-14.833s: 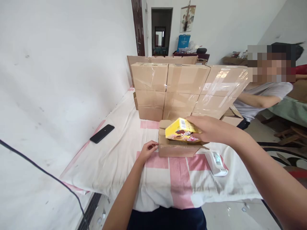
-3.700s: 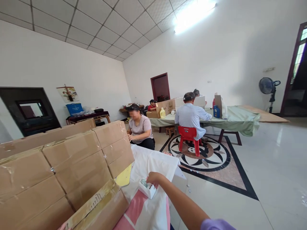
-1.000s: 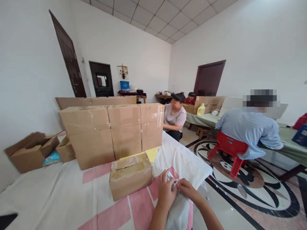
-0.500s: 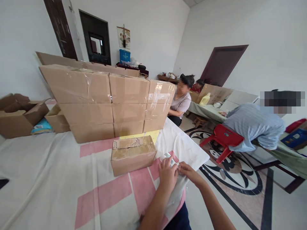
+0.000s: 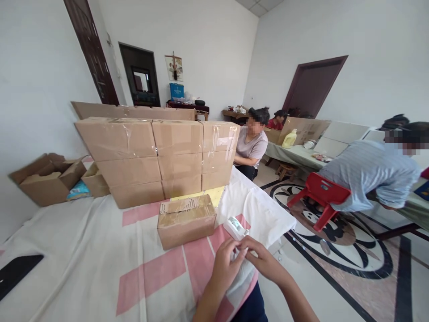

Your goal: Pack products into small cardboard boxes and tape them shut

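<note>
A white tape dispenser (image 5: pixel 235 228) stands on the pink and white tablecloth (image 5: pixel 167 273), just beyond my fingertips. My left hand (image 5: pixel 228 261) and my right hand (image 5: pixel 259 255) meet over the table's near edge, thumbs and fingers pinched together. Whatever is between them is too small or too clear to make out. To the left of the dispenser sits a closed brown cardboard box (image 5: pixel 187 226) with tape across its top.
Stacked cardboard compartments (image 5: pixel 179 156) form a wall behind the box. Open cartons (image 5: pixel 50 183) sit at the left, a black flat object (image 5: pixel 20 273) nearer. One person (image 5: pixel 253 145) sits beyond the table; another (image 5: pixel 372 170) leans over near a red chair (image 5: pixel 318 199).
My left hand has come off the tape dispenser, and both hands have drawn back towards me and joined at the fingertips. The dispenser stays on the table. The view has tilted slightly.
</note>
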Motion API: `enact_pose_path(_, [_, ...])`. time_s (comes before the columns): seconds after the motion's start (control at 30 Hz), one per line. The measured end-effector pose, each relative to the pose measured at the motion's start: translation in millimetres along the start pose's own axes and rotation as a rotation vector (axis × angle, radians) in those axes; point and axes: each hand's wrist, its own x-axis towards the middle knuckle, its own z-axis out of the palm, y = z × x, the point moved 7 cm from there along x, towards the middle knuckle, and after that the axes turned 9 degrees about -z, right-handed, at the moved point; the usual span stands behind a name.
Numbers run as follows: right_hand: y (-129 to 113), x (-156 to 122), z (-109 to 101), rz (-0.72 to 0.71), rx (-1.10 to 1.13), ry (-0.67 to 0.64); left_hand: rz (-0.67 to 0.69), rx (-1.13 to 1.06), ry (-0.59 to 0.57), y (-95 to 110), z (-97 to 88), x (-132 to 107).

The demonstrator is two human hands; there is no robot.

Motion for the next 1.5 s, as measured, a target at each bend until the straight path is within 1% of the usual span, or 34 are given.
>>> enact_pose_path(0.1, [-21,-2,22,-0.018,0.001,-0.109,0.006,0.08,0.033,-2,-18.5,-26])
enact_pose_path(0.2, [-30,-3,45,-0.006,0.006,-0.221,0.026,0.188,0.076,-4,-39.9,-55])
enact_pose_path(0.33, [-37,6,80,-0.039,-0.017,-0.335,0.058,0.413,0.151,2,-68.9,-89])
enact_pose_path(0.4, [-40,16,97,-0.061,-0.087,-0.38,0.044,0.542,0.188,5,-82.4,-99])
enact_pose_path(0.47, [-45,28,111,-0.09,-0.152,-0.428,0.012,0.622,0.215,6,-97.0,-103])
enact_pose_path(0.53, [-53,41,118,-0.127,-0.193,-0.446,-0.004,0.645,0.244,11,-114.9,-103])
enact_pose_path(0.57, [-57,49,116,-0.149,-0.209,-0.431,-0.006,0.643,0.269,14,-126.2,-101])
enact_pose_path(0.63, [-66,72,103,-0.221,-0.236,-0.337,-0.007,0.627,0.33,23,-152.8,-95])
enact_pose_path(0.7, [-75,101,81,-0.361,-0.291,-0.161,-0.038,0.614,0.365,31,-182.2,-82])
enact_pose_path(0.77, [-78,132,64,-0.501,-0.426,0.0,-0.1,0.619,0.355,37,-210.1,-64])
enact_pose_path(0.8, [-76,147,61,-0.543,-0.519,0.039,-0.14,0.622,0.336,40,-222.9,-53])
enact_pose_path(0.83, [-71,162,63,-0.561,-0.611,0.033,-0.186,0.62,0.314,40,-234.9,-41])
enact_pose_path(0.87, [-64,176,68,-0.558,-0.689,-0.01,-0.235,0.611,0.289,40,-245.9,-29])
enact_pose_path(0.9, [-56,187,74,-0.549,-0.744,-0.071,-0.284,0.6,0.259,39,-255.5,-16])
enact_pose_path(0.97, [-42,199,87,-0.545,-0.799,-0.182,-0.375,0.586,0.171,34,-269.4,8])
enact_pose_path(1.0, [-38,202,91,-0.553,-0.812,-0.211,-0.41,0.588,0.119,31,-274.2,19])
enact_pose_path(1.07, [-35,202,94,-0.58,-0.824,-0.224,-0.453,0.606,0.032,25,-281.7,39])
enact_pose_path(1.13, [-36,200,94,-0.613,-0.825,-0.221,-0.476,0.624,-0.029,19,-287.3,55])
enact_pose_path(1.2, [-37,199,92,-0.635,-0.82,-0.22,-0.496,0.634,-0.077,13,-290.2,66])
enact_pose_path(1.3, [-38,200,91,-0.641,-0.814,-0.207,-0.547,0.647,-0.141,1,-289.9,73])
enact_pose_path(1.4, [-37,200,91,-0.636,-0.807,-0.192,-0.567,0.66,-0.14,-7,-288.9,76])
enact_pose_path(1.5, [-37,199,91,-0.64,-0.797,-0.171,-0.553,0.682,-0.127,-9,-287.5,79])
